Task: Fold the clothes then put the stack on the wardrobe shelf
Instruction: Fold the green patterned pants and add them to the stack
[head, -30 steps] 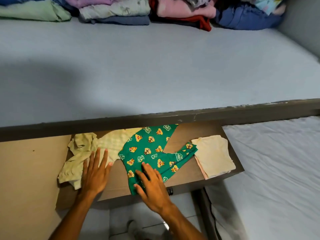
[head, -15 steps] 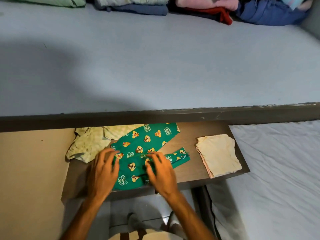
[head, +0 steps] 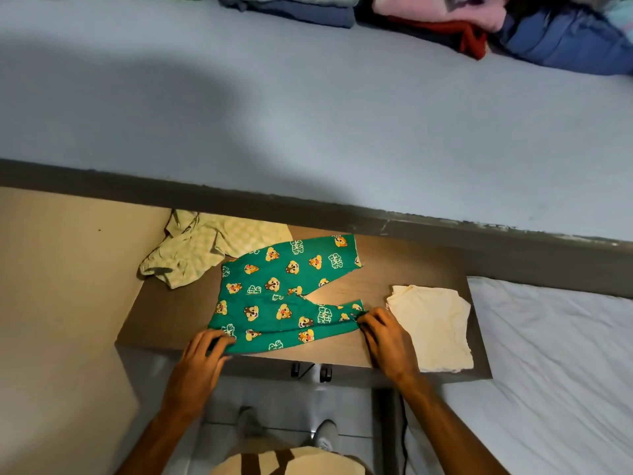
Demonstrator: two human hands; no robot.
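Small green trousers with a cartoon print [head: 284,296] lie spread flat on a brown pull-out board [head: 407,269], legs pointing right. My left hand [head: 202,358] pinches the waist end at the near left corner. My right hand [head: 383,334] pinches the hem of the near leg. A folded cream garment [head: 435,323] lies to the right on the same board, just beside my right hand. A crumpled pale green garment [head: 191,248] sits at the board's back left, partly under the trousers.
A grey mattress [head: 308,114] stretches beyond the board, with stacks of folded clothes [head: 445,18] along its far edge. A white-sheeted bed [head: 555,371] lies at the right. A beige panel [head: 61,303] is at the left. My feet stand on the tiled floor below.
The trousers have been spread out flat with both legs apart. My hands moved apart from the middle, left to the waist corner, right to the near leg's hem. The view tilted down.
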